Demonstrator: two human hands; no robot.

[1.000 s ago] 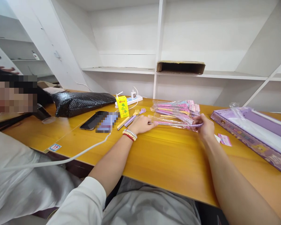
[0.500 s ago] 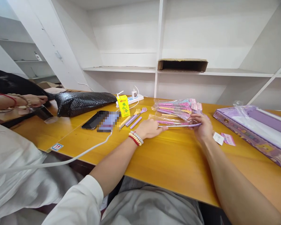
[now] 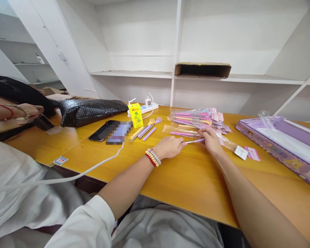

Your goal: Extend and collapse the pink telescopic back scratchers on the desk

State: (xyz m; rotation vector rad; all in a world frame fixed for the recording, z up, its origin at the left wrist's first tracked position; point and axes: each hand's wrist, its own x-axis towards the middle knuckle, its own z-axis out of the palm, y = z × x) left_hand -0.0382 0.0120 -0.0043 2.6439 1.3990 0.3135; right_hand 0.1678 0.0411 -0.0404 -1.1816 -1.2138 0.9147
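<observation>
Left hand: the left hand [image 3: 169,146] lay knuckles-up on the table, forearm stretched across the wood, beaded bracelets [image 3: 152,157] at the wrist; its fingertips pinched the near end of a thin metal rod [image 3: 193,141].
Right hand: the right hand [image 3: 209,140] came in from the right, fingers curled down, closed on the other end of the same rod where its purple handle showed.
Rod: it lay low over the table between the two hands, just in front of a clear plastic sleeve [image 3: 181,132] holding pink and purple pieces.
Packets: a stack of clear packets of pink, purple and yellow utensils [image 3: 198,118] lay just behind the hands.
Loose pieces: a yellow and a purple hand-shaped fork [image 3: 151,126] lay near the carton.
Surface: an orange-yellow wooden table [image 3: 186,179], with white shelving behind and an open cardboard box [image 3: 203,70] on a shelf.
Other things: a smartphone [image 3: 103,131], a white power strip [image 3: 146,108], a black padded bag [image 3: 90,111] and a purple boxed set [image 3: 281,143] at far right.
Co-worker: another person's hand [image 3: 24,112] rested at far left.
Writing: the yellow drink carton [image 3: 135,116] bore Chinese characters; small paper tags [image 3: 248,152] were too small to read.
</observation>
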